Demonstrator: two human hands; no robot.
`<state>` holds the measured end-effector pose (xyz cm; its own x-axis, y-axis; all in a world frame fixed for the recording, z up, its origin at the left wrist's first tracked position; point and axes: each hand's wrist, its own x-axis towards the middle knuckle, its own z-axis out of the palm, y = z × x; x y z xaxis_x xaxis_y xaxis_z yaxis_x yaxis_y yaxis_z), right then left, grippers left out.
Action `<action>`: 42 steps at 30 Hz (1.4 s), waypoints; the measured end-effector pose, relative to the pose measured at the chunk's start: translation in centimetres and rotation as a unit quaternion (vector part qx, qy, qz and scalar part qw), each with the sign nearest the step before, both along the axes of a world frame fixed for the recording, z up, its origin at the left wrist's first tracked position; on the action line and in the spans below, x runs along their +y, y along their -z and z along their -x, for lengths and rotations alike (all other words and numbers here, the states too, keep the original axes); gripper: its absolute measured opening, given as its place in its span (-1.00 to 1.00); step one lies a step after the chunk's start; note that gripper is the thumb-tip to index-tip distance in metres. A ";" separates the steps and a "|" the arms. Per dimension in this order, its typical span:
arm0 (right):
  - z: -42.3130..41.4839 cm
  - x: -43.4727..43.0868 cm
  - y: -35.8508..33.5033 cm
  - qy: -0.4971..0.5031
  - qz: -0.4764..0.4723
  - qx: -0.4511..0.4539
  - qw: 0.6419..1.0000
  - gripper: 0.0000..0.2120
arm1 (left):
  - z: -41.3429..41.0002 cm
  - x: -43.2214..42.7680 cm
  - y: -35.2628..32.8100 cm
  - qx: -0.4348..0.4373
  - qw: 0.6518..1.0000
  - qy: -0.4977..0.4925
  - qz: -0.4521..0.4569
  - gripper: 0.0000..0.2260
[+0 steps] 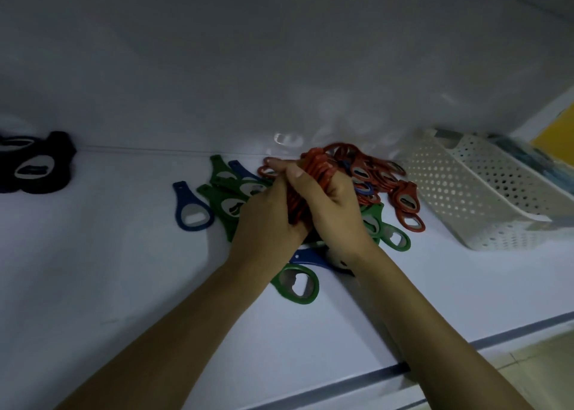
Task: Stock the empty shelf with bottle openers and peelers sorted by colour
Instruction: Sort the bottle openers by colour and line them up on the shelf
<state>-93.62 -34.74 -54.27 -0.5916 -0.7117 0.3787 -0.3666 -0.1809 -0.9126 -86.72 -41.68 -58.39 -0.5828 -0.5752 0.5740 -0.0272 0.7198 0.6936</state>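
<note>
Head view: the left hand (269, 210) and right hand (334, 206) both clasp a stack of red bottle openers (310, 176) at centre, over a mixed pile on the white shelf (93, 269). A lone blue opener (191, 207) lies at nine o'clock, a white basket (484, 192) at three.

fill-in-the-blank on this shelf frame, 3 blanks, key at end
1. Both hands, left hand and right hand, grip a stack of ____ bottle openers.
2. The lone opener lying left of the mixed pile is ____.
3. The perforated white basket sits at the shelf's ____ side.

Missing words: red; blue; right
</note>
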 end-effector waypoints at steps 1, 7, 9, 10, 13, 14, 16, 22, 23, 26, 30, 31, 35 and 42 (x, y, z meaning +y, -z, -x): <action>-0.2 0.2 -0.3 0.002 0.009 -0.009 1.000 -0.71 | -0.1 0.2 -0.1 0.013 1.000 0.017 -0.007 -0.66; -2.1 1.7 -3.3 0.020 0.126 -0.194 0.973 -0.84 | -1.2 2.0 -3.5 0.226 0.914 0.187 -0.279 -0.71; -4.1 0.7 -3.6 0.036 0.139 -0.223 0.964 -0.90 | -1.5 2.4 -5.0 0.274 0.778 0.193 -0.531 -0.67; -5.2 0.0 -3.5 0.039 0.136 -0.230 0.963 -0.91 | -1.8 2.4 -5.8 0.293 0.694 0.200 -0.627 -0.67; -8.1 -2.1 -3.5 0.030 0.130 -0.247 0.960 -0.82 | -4.2 0.7 -6.7 0.296 0.623 0.150 -0.708 -0.71; -8.9 -2.9 -3.7 0.020 0.135 -0.257 0.957 -0.82 | -5.4 0.0 -6.7 0.299 0.639 0.132 -0.696 -0.73; -10.8 -4.6 -4.0 -0.005 0.148 -0.276 0.949 -0.87 | -8.1 -1.3 -6.6 0.311 0.659 0.117 -0.675 -0.79; -19.0 -10.8 -3.0 -0.058 0.046 -0.325 0.943 -0.81 | -18.3 -4.4 -3.3 0.309 0.829 -0.045 -0.464 -0.75; -20.2 -11.6 -2.9 -0.068 0.029 -0.361 0.930 -0.80 | -20.3 -4.8 -2.3 0.251 0.890 -0.094 -0.368 -0.81; -23.5 -13.7 -2.6 -0.133 -0.024 -0.411 0.901 -0.83 | -25.5 -6.4 -0.6 0.153 0.944 -0.166 -0.241 -0.88; -25.5 -14.3 -1.8 -0.268 -0.103 -0.236 0.928 -0.84 | -29.9 -7.7 -1.6 0.239 0.906 -0.141 -0.321 -0.85; -25.1 -14.2 -1.8 -0.284 -0.103 -0.182 0.936 -0.82 | -30.6 -7.9 -1.6 0.257 0.890 -0.126 -0.355 -0.86; -23.0 -14.0 -2.3 -0.321 -0.090 -0.100 0.938 -0.83 | -31.5 -8.3 -2.2 0.216 0.896 -0.105 -0.373 -0.88; -23.0 -17.0 -1.5 -0.275 -0.216 -0.247 0.904 -0.94 | -32.9 -10.0 -2.4 -0.036 0.939 -0.225 -0.257 -0.71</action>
<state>-70.62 -51.75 -52.78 -0.1242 -0.9680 -0.2180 0.1421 0.2001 -0.9694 -53.79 -51.65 -56.01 -0.2408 -0.9629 0.1218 -0.3098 0.1951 0.9306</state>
